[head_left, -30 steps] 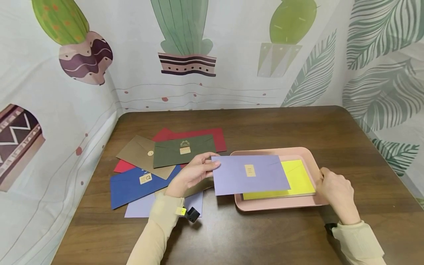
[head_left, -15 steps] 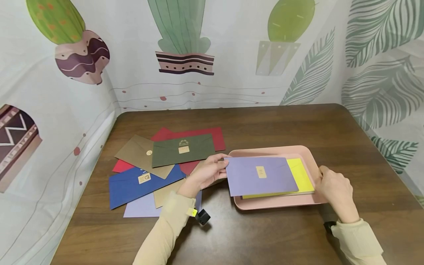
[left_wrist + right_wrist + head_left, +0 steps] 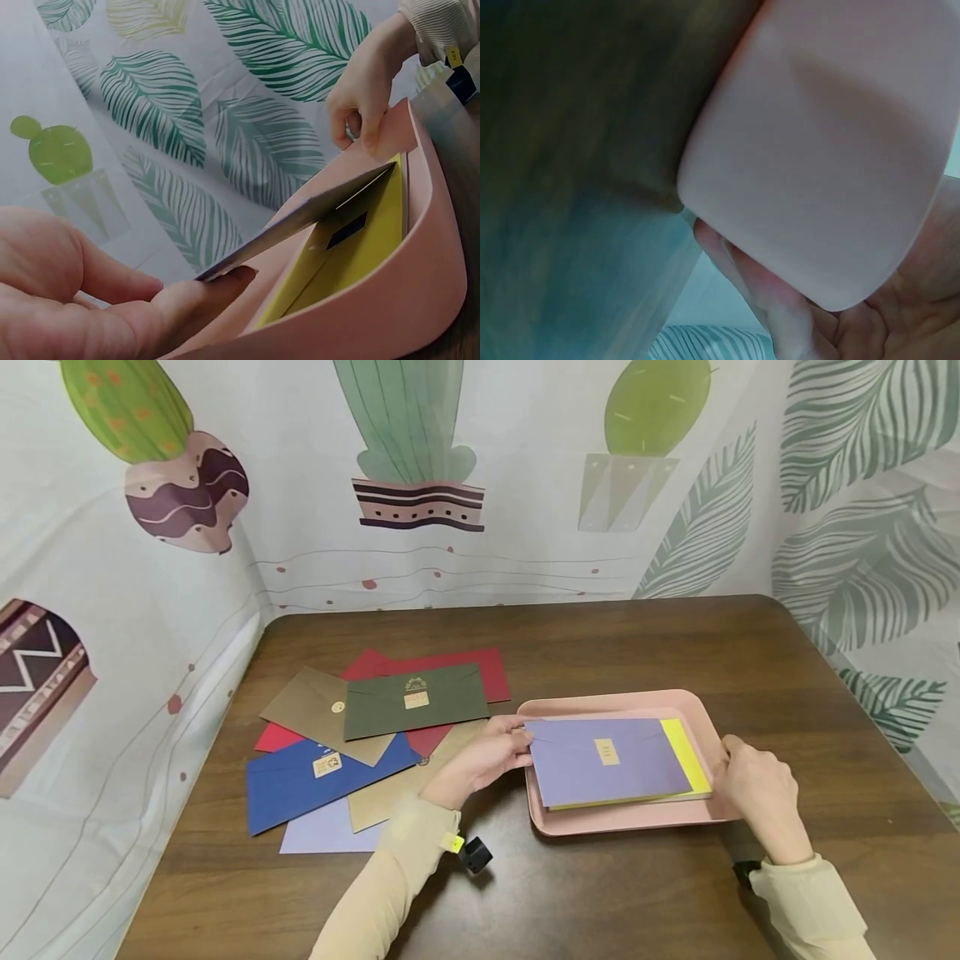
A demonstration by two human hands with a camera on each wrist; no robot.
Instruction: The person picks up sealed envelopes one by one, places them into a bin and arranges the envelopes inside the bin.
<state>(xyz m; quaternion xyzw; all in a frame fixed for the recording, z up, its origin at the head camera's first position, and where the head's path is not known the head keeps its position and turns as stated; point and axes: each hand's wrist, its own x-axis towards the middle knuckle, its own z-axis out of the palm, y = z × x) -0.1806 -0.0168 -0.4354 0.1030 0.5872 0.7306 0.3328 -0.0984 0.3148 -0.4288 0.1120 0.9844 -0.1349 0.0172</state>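
My left hand pinches the left edge of a purple envelope with a small gold label. In the left wrist view the purple envelope slopes, its near edge raised between thumb and fingers and its far end down at a yellow envelope. The yellow envelope lies in a pink tray, mostly covered by the purple one. With curled fingers my right hand grips the tray's right end. From the right wrist, the pink tray shows its outer side, with the hand around its end.
Left of the tray, several envelopes overlap on the wooden table: dark green, dark red, brown, blue, tan and light purple. A cactus-print cloth hangs behind the table.
My left hand has carried the purple envelope to the right and lower over the tray, so it covers more of the yellow envelope. The right hand has kept its hold on the tray.
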